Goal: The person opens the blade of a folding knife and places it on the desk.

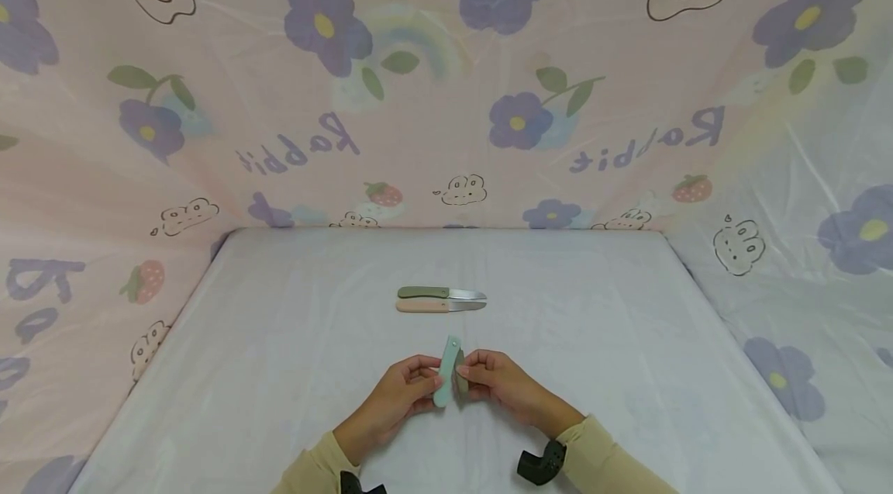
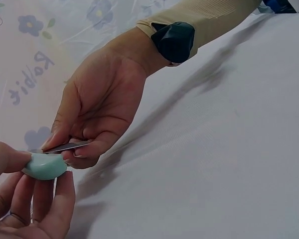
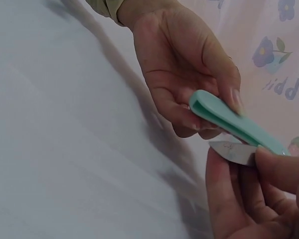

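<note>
Between thumb and fingers my left hand (image 1: 394, 401) holds the mint-green handle of a folding knife (image 1: 446, 381). My right hand (image 1: 508, 384) pinches the knife's metal blade (image 3: 234, 152), which stands partly out of the handle at a narrow angle. In the right wrist view the slot along the handle (image 3: 224, 112) faces the blade. Seen from the left wrist, the rounded end of the handle (image 2: 46, 166) points at the camera. Farther off lie two more folding knives with blades out, one with a green handle (image 1: 422, 292), one with a peach handle (image 1: 422, 306).
A white cloth (image 1: 293, 323) covers the table. Printed fabric with flowers and rabbits (image 1: 418, 114) rises behind the table and along both sides. A black wrist device (image 1: 542, 463) sits at the right sleeve.
</note>
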Demonstrator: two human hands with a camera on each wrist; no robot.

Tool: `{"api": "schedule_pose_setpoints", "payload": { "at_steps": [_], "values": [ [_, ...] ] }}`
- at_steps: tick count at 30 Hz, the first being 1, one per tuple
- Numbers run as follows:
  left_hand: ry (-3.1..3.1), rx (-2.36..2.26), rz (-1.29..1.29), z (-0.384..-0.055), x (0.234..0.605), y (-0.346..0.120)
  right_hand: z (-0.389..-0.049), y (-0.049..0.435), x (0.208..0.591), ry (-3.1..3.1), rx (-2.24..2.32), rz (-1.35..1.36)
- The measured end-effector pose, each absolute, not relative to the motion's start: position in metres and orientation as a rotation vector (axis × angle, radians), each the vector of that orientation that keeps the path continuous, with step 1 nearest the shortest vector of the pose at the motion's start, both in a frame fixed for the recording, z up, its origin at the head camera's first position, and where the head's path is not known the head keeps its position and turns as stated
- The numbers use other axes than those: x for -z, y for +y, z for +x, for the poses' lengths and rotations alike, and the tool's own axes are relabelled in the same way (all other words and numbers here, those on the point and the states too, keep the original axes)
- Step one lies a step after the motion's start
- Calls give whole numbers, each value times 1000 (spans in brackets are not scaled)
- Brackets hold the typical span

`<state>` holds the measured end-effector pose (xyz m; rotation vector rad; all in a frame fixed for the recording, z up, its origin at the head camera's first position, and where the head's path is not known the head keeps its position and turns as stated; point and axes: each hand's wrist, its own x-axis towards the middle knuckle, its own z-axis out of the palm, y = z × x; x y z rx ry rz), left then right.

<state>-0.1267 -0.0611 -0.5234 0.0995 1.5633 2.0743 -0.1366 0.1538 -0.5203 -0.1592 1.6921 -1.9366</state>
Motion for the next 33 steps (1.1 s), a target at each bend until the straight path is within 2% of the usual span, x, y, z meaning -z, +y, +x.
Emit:
{"api": "schedule_pose_setpoints", "payload": {
  "at_steps": [33],
  "values": [
    [1535,-1993,124,-130,524,-73,-136,166,522,1799,1871,-271]
  ]
}}
